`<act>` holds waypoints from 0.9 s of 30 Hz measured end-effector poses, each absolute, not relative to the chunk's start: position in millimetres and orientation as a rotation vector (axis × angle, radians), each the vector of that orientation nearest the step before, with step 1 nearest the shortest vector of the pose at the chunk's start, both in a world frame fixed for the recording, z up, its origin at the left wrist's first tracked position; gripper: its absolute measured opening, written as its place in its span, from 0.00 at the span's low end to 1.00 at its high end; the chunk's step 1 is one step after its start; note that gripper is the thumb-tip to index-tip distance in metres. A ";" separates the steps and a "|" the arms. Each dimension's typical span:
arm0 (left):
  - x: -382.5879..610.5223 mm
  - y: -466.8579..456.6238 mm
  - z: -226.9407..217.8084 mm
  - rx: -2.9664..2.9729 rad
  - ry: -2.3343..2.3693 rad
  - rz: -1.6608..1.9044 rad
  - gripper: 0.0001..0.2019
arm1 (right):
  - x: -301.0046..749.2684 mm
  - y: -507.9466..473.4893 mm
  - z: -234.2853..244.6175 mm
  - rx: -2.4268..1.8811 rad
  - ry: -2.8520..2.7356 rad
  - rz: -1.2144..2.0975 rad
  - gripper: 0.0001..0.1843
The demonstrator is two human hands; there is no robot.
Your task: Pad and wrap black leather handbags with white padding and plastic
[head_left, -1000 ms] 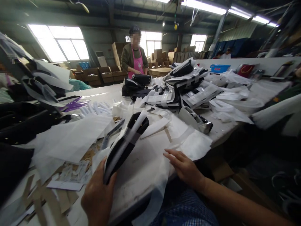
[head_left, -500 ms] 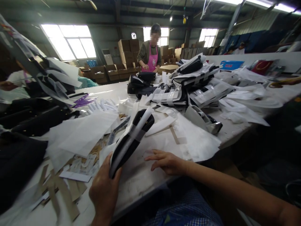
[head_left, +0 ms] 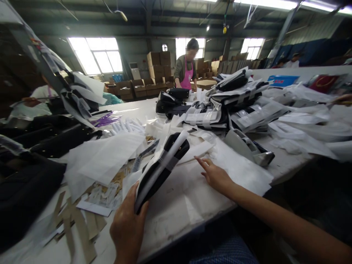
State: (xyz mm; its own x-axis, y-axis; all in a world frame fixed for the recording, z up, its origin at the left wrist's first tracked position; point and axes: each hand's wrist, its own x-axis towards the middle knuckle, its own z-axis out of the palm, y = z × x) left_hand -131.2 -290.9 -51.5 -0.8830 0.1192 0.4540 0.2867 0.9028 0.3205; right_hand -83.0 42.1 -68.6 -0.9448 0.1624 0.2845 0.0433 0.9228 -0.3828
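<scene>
My left hand [head_left: 128, 223] grips the near end of a black bag [head_left: 162, 169] partly wrapped in white paper, holding it tilted up over the table. My right hand [head_left: 216, 175] lies flat with fingers stretched out on a large white tissue sheet [head_left: 192, 194] spread on the table, just right of the bag. The hand holds nothing.
A pile of wrapped black bags [head_left: 220, 106] fills the table's middle and right. A tape dispenser [head_left: 249, 146] sits right of my hand. Black bags [head_left: 41, 139] lie at left, brown card strips [head_left: 77, 223] near the front edge. A person in a pink apron [head_left: 187, 69] works at the far end.
My right hand has slid forward and to the right across the white sheet. The view has shifted left; the bag stays in my left hand.
</scene>
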 end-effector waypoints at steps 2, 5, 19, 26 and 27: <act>-132.2 -291.9 -50.9 -0.253 -2.636 -0.557 0.26 | -101.4 46.8 -69.8 -0.034 -2.860 0.471 0.25; -133.0 -294.2 -49.0 -0.215 -2.624 -0.597 0.26 | -121.4 36.5 -65.8 0.283 -2.856 0.575 0.14; -141.6 -305.0 -52.9 -0.151 -2.543 -0.642 0.25 | -125.2 -3.5 -75.1 0.367 -2.662 0.840 0.37; -140.0 -294.9 -52.3 -0.353 -2.423 -0.596 0.28 | -110.2 -49.2 -88.7 0.486 -2.982 0.683 0.37; -140.2 -293.3 -52.4 -0.378 -2.406 -0.581 0.28 | -117.3 -51.0 -88.9 0.463 -2.978 0.671 0.35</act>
